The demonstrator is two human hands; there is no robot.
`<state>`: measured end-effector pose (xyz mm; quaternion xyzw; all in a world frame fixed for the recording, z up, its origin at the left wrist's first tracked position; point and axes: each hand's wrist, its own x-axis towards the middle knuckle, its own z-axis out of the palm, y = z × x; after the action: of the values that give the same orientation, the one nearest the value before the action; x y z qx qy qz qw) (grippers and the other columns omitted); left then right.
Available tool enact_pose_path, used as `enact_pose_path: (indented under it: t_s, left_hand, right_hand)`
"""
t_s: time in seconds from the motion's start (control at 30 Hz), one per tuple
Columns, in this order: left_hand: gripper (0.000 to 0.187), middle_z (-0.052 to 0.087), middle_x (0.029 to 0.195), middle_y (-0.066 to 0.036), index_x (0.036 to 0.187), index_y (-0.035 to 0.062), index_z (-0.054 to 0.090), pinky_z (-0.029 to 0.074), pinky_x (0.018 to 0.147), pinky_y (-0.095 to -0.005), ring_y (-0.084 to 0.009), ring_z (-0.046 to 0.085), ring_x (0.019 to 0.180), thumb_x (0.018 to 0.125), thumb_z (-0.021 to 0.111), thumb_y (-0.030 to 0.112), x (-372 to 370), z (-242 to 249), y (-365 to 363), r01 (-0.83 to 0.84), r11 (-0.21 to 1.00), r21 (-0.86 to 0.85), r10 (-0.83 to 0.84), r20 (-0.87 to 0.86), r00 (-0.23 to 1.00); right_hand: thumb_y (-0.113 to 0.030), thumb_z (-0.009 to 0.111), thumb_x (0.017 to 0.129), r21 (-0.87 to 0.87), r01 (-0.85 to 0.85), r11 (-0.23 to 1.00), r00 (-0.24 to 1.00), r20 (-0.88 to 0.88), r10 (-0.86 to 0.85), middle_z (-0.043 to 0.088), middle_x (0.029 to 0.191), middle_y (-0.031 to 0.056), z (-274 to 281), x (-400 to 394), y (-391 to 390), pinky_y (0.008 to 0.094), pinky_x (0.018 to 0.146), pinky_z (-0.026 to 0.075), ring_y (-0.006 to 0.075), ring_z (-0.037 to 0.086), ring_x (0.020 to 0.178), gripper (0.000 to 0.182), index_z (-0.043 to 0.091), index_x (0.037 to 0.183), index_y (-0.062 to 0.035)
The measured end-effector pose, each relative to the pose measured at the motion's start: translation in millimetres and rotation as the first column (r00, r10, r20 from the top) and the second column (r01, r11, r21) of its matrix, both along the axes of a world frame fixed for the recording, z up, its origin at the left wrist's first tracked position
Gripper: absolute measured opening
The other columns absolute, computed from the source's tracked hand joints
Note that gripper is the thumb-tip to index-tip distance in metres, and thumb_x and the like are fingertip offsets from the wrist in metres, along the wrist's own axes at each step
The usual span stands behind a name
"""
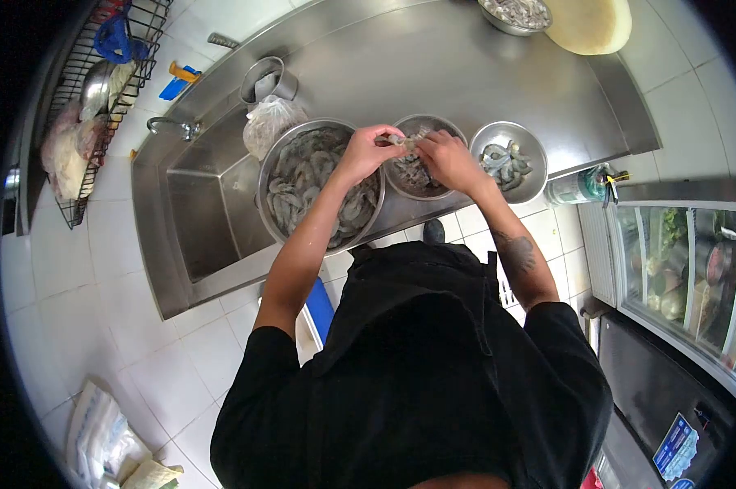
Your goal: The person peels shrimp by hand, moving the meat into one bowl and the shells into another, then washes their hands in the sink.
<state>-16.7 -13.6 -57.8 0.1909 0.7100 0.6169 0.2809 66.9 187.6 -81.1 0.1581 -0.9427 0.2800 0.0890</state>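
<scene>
Both hands meet over the middle metal bowl [413, 181], which holds greyish scraps. My left hand [372, 152] pinches one end of a pale shrimp [402, 142] between thumb and fingers. On its other end my right hand [448, 159] is closed, its fingertips partly hidden behind the knuckles. To the left, a large metal bowl [264, 196] is full of grey unpeeled shrimp [303, 175], below my left forearm. A smaller metal bowl [533, 147] at the right holds several shrimp [506, 165].
A steel sink [213, 216] with a faucet [172, 127] lies at the left. Beside it are a plastic bag [272, 124] and a metal pot [268, 80]. Another filled bowl [516, 16] and a round board [592, 24] stand at the back. A glass-door fridge [686, 269] is at the right.
</scene>
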Motion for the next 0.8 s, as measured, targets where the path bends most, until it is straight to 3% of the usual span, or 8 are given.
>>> enact_pose_path:
  t_s: [0.23,0.33,0.4,0.6,0.63,0.7,0.73,0.8]
  left_hand:
    - [0.013,0.069,0.089,-0.01,0.095,-0.0041,0.063,0.056,0.072,-0.0271,-0.0172,0.07,0.079,0.085,0.07,-0.001,-5,0,-15,0.179,0.979,-0.093,-0.177,0.026,0.984]
    - [0.012,0.069,0.087,-0.01,0.092,-0.0025,0.062,0.057,0.07,-0.0276,-0.018,0.07,0.077,0.085,0.072,0.0,-2,10,-18,0.169,0.985,0.025,-0.171,0.147,0.974]
    - [0.012,0.068,0.086,-0.011,0.09,-0.0015,0.062,0.057,0.07,-0.0278,-0.0182,0.07,0.075,0.085,0.073,0.001,1,16,-19,0.126,0.985,0.118,-0.151,0.236,0.96]
    - [0.012,0.066,0.082,-0.009,0.089,0.0006,0.062,0.055,0.065,-0.0299,-0.0175,0.066,0.07,0.084,0.072,0.0,-7,8,-32,0.104,0.934,0.341,-0.235,0.367,0.9]
    - [0.012,0.066,0.082,-0.009,0.089,0.001,0.062,0.054,0.064,-0.03,-0.0173,0.066,0.071,0.084,0.072,0.0,-15,3,-41,0.036,0.924,0.38,-0.19,0.377,0.906]
    - [0.011,0.065,0.084,-0.007,0.091,0.0023,0.06,0.054,0.067,-0.0289,-0.017,0.066,0.076,0.085,0.07,0.0,-23,7,-56,-0.018,0.936,0.351,-0.123,0.378,0.918]
    - [0.011,0.065,0.084,-0.007,0.091,0.0023,0.06,0.054,0.067,-0.0289,-0.017,0.066,0.076,0.085,0.07,0.0,-21,12,-53,-0.014,0.937,0.349,-0.127,0.378,0.917]
    - [0.011,0.065,0.085,-0.007,0.091,0.0034,0.059,0.055,0.07,-0.0274,-0.0171,0.068,0.077,0.087,0.069,0.001,-12,19,-41,0.085,0.994,0.067,-0.101,0.287,0.953]
  right_hand:
    - [-0.013,0.058,0.093,-0.097,-0.149,0.984,0.988,-0.056,0.144,0.06,0.087,0.0175,7,3,10,0.048,0.075,0.046,0.0397,0.056,0.087,0.014,0.06,0.092,0.001]
    - [-0.011,0.059,0.094,-0.288,-0.24,0.927,0.968,-0.145,0.206,0.057,0.081,0.0144,12,10,10,0.0426,0.068,0.044,0.0329,0.056,0.077,0.014,0.058,0.09,0.0018]
    - [-0.01,0.058,0.095,-0.54,-0.129,0.832,0.98,0.057,0.189,0.052,0.076,0.0082,16,16,10,0.0354,0.063,0.041,0.0208,0.051,0.07,0.013,0.058,0.088,0.0013]
    - [-0.008,0.057,0.096,-0.717,-0.042,0.696,0.975,0.124,0.185,0.052,0.077,0.0039,26,28,19,0.0292,0.063,0.041,0.0112,0.049,0.072,0.013,0.059,0.087,0.0017]
    - [-0.008,0.057,0.096,-0.717,-0.042,0.696,0.975,0.123,0.185,0.052,0.077,0.0039,28,29,28,0.0292,0.063,0.041,0.0112,0.049,0.072,0.013,0.059,0.087,0.0017]
    - [-0.015,0.06,0.097,-0.511,0.168,0.843,0.89,0.447,0.093,0.053,0.076,0.0031,30,29,47,0.028,0.064,0.043,0.0105,0.051,0.072,0.018,0.062,0.091,0.002]
    - [-0.023,0.06,0.097,-0.438,0.105,0.893,0.914,0.396,0.087,0.055,0.072,0.0009,30,28,49,0.0283,0.064,0.044,0.0104,0.053,0.072,0.024,0.066,0.096,0.0005]
    - [-0.027,0.062,0.097,-0.299,-0.028,0.954,0.999,-0.05,0.014,0.055,0.068,0.0008,-1,18,42,0.0308,0.06,0.042,0.012,0.049,0.065,0.028,0.065,0.096,0.0007]
